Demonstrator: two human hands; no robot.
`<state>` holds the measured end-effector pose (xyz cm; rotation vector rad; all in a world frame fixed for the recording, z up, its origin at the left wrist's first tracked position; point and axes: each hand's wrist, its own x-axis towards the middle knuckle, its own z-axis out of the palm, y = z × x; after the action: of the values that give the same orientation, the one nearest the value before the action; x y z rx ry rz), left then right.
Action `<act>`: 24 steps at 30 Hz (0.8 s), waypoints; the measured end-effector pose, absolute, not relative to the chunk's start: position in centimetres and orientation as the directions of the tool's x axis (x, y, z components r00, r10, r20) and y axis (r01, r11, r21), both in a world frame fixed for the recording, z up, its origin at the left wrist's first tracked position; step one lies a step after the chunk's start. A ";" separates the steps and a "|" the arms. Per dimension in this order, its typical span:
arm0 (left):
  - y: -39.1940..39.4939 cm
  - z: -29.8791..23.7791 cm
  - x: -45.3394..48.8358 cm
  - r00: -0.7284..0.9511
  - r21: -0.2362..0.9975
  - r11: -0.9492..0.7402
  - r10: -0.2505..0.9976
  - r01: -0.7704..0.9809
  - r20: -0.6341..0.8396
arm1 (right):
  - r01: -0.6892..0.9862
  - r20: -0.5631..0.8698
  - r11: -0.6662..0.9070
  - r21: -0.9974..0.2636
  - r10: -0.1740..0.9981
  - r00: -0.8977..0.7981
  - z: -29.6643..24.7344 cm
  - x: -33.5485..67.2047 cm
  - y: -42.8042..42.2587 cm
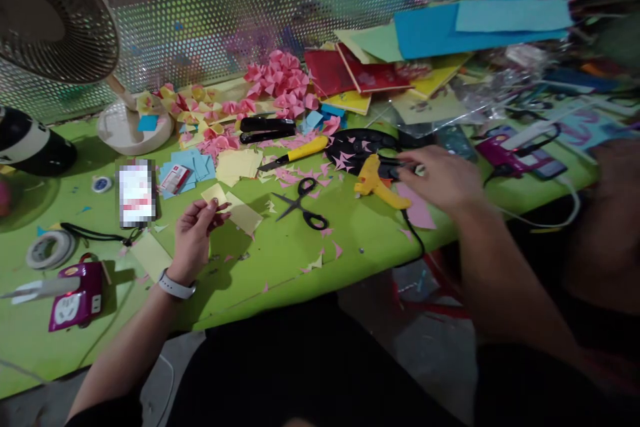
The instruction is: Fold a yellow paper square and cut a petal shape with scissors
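Leftmost, a purple device (75,297) and a tape roll (50,248) lie on the green surface (280,260). Next, the left hand (194,240) pinches a small yellow paper square (214,195) between its fingertips, held just above the surface. Black scissors (303,203) lie between the two hands. Further right, the right hand (440,177), fingers loosely curled, rests at the rear of the yellow glue gun (377,183), whose long axis runs left to right, nozzle toward the left hand. No writing can be read.
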<state>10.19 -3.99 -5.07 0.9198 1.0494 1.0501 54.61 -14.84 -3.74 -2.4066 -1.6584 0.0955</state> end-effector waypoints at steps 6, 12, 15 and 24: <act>-4.0 -5.2 10.3 0.158 0.936 0.273 0.957 -0.222 -0.242 | 0.868 -0.065 -0.491 -0.075 0.871 0.488 -8.2 62.7 -16.1; -4.1 -5.0 10.2 0.162 0.938 0.257 0.961 -0.232 -0.223 | 0.829 0.102 -0.546 -0.122 0.824 0.557 -6.8 61.3 -16.2; -4.4 -5.1 10.1 0.241 0.946 0.258 0.948 -0.193 -0.210 | 0.913 0.360 -0.333 -0.236 0.843 0.400 -3.6 56.7 -14.1; -4.3 -5.9 9.7 0.377 0.978 0.187 0.916 -0.094 -0.139 | 0.912 0.158 0.379 -0.159 0.921 -0.355 -3.8 34.6 1.0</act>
<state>9.67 -4.25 -5.92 1.1520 0.9165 0.8724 34.57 0.97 -3.77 -1.6356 -2.4175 0.0635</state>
